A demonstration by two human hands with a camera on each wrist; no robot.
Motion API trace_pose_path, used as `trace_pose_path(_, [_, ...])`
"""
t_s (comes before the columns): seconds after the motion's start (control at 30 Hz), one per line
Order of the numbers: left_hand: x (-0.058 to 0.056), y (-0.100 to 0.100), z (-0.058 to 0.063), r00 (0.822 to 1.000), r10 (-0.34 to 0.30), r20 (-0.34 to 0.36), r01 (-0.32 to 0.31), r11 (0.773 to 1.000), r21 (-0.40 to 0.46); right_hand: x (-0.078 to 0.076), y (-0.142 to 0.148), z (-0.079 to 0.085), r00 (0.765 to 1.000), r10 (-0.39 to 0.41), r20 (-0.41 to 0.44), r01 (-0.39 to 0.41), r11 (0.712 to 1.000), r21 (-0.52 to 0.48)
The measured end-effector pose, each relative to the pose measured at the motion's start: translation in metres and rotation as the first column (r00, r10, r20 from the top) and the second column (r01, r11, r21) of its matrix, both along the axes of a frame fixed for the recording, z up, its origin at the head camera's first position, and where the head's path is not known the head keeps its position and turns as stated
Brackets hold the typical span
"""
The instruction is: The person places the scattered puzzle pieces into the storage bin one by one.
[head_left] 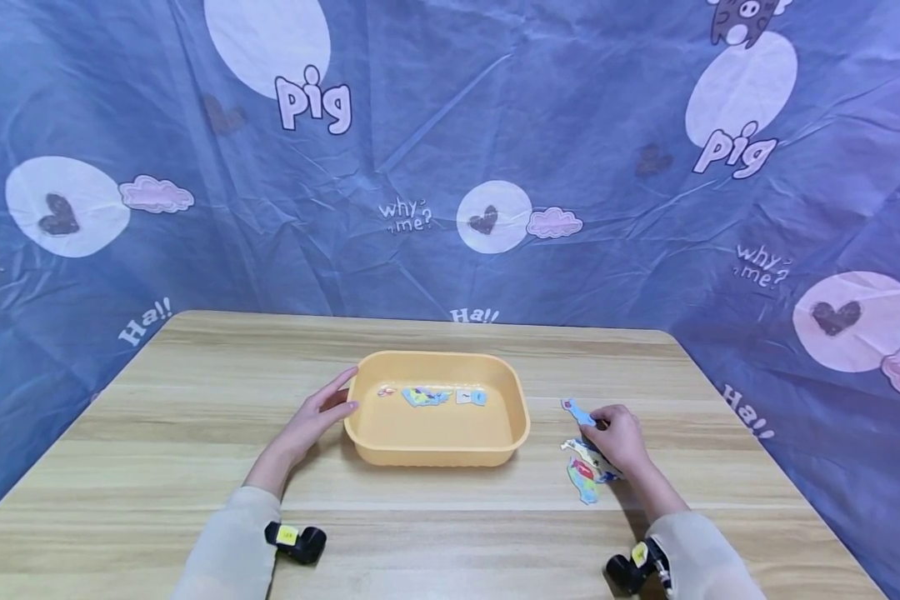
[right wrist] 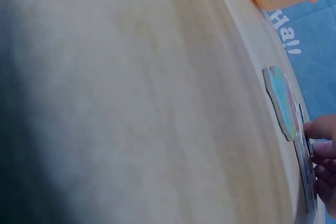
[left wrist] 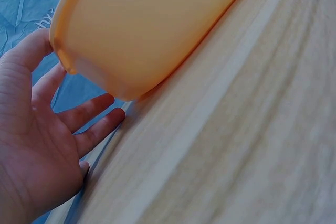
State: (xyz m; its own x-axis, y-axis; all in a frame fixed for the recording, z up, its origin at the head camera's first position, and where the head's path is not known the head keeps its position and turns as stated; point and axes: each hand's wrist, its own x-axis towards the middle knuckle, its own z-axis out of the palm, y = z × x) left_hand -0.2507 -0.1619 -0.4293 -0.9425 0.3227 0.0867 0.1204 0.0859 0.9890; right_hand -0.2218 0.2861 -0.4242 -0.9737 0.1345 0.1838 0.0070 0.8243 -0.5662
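A shallow yellow plastic tray (head_left: 437, 457) stands on the table. My left hand (head_left: 309, 429) holds its left end, thumb at the rim and fingers spread along the outside, as the left wrist view also shows. To the right of the tray, my right hand (head_left: 621, 437) pinches a blue puzzle piece (head_left: 577, 412) between thumb and fingertips. Just below it lie a cream printed piece (head_left: 587, 452) and a blue-green piece with red (head_left: 583, 479), partly overlapped by the hand. In the right wrist view, the fingers (right wrist: 321, 128) are beside the flat, thick-edged pieces.
Inside the tray lie a small reddish piece (head_left: 386, 391), a yellow-blue printed piece (head_left: 425, 397) and a white-and-blue piece (head_left: 471, 397). The wooden table (head_left: 435, 550) runs back to a blue printed cloth (head_left: 420, 275). Dark wrist cameras sit on both sleeves.
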Motion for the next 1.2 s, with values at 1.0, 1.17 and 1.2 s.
trace_pose_path(1.0, [0.002, 0.000, 0.001, 1.000, 0.027, 0.002, -0.027, 1.000, -0.010, -0.007, 0.005, 0.010, 0.997, -0.009, 0.070, 0.019, 0.990, -0.140])
trace_pose_path(1.17, [0.002, 0.000, 0.001, 1.000, 0.025, 0.001, -0.025, 1.000, -0.013, -0.009, 0.006, 0.015, 0.994, 0.012, 0.109, 0.005, 0.987, -0.160])
trace_pose_path(1.2, [0.002, 0.000, 0.001, 1.000, 0.029, 0.005, -0.029, 1.000, -0.013, -0.009, 0.005, 0.017, 0.993, 0.017, 0.115, 0.002, 0.987, -0.162])
